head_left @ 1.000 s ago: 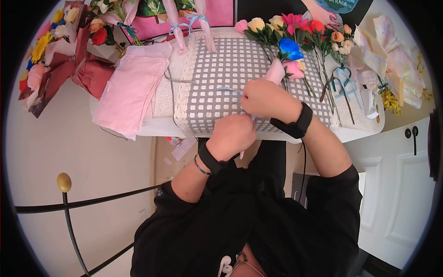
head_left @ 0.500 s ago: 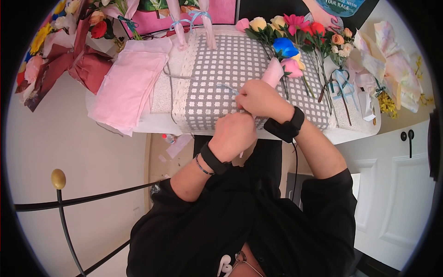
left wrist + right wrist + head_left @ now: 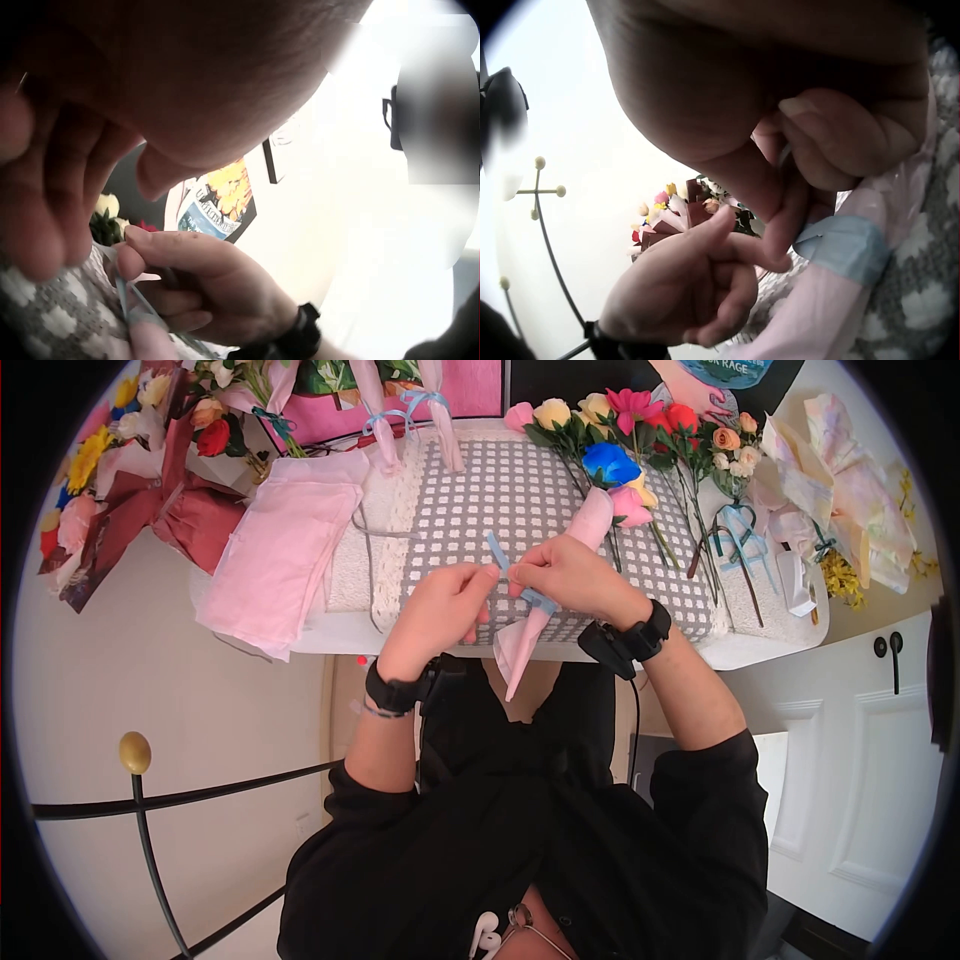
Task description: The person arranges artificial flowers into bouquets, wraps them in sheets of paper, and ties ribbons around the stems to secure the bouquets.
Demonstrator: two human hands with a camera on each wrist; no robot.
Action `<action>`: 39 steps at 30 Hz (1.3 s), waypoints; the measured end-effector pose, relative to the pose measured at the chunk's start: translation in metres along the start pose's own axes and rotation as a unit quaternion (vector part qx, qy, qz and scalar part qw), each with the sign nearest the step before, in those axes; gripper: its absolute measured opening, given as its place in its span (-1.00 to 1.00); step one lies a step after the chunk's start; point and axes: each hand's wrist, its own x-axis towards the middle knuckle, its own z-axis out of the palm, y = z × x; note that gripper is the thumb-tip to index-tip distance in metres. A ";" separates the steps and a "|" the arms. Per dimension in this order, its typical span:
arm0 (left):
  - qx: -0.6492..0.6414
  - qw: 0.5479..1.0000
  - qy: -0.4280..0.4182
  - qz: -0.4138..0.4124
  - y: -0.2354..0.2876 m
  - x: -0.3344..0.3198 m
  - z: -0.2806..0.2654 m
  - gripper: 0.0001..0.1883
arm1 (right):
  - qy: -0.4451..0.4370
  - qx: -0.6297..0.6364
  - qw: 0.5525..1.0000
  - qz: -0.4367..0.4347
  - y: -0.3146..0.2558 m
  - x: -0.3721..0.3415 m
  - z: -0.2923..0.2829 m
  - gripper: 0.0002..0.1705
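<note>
A pink paper-wrapped bundle lies slantwise over the front of the checked cloth, its narrow tail hanging past the table edge. Light-blue ribbon circles the wrap. Between thumb and forefinger, my right hand pinches the ribbon just above the band, and a loose end sticks up past the fingers. My left hand is right beside it, fingertips close to the ribbon. In the right wrist view, the left hand's thumb stands apart from its forefinger.
Pink paper sheets are stacked at left. Artificial flowers, including a blue rose, lie at the back right. Two ribbon-tied pink rolls rest at the back. A dark-red wrapped bouquet stands far left, a pale wrapped bouquet far right.
My left hand has left the bundle's lower end and moved left and up beside the right hand. The ribbon band and paper tail now show. My right hand stays near the ribbon.
</note>
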 end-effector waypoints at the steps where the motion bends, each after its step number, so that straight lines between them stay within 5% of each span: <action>1: 0.002 1.000 0.001 0.001 0.002 0.001 0.000 -0.63 | 0.011 0.008 1.000 -0.004 0.001 0.000 0.001 -0.67; 3: -0.064 0.991 -0.107 -0.037 0.009 0.002 0.004 -0.72 | 0.022 0.015 1.000 -0.011 0.002 0.000 0.000 -0.67; 9: -0.250 0.961 -0.113 -0.034 -0.002 0.008 0.019 -0.80 | 0.009 0.070 0.997 -0.036 0.011 -0.001 0.000 -0.68; 13: -0.251 0.961 -0.115 -0.012 -0.015 0.012 0.036 -0.82 | 0.014 0.117 0.993 -0.025 0.010 -0.004 0.002 -0.68; 18: -0.183 0.983 -0.023 0.005 -0.017 0.013 0.052 -0.76 | 0.016 0.151 0.986 -0.069 0.015 -0.002 0.003 -0.69; 21: -0.187 0.982 -0.014 0.005 -0.021 0.013 0.053 -0.73 | 0.023 0.148 0.989 -0.003 0.004 -0.017 0.000 -0.72; 24: -0.204 0.979 0.006 0.006 -0.020 0.007 0.051 -0.71 | 0.134 0.201 0.967 -0.084 0.018 -0.032 0.003 -0.75; 28: -0.121 0.988 0.097 -0.009 -0.015 0.001 0.050 -0.72 | 0.205 0.287 0.935 -0.036 0.044 -0.071 0.002 -0.76; 31: -0.028 0.987 0.144 0.067 -0.017 0.001 0.059 -0.74 | 0.227 0.365 0.903 0.016 0.055 -0.087 0.014 -0.79; 33: 0.198 0.936 0.220 0.193 -0.024 0.009 0.062 -0.81 | 0.282 0.176 0.933 -0.138 0.062 -0.088 0.029 -0.85; 39: 0.286 0.906 0.212 0.230 -0.012 0.009 0.065 -0.91 | 0.262 -0.020 0.931 -0.255 0.007 -0.064 0.041 -0.88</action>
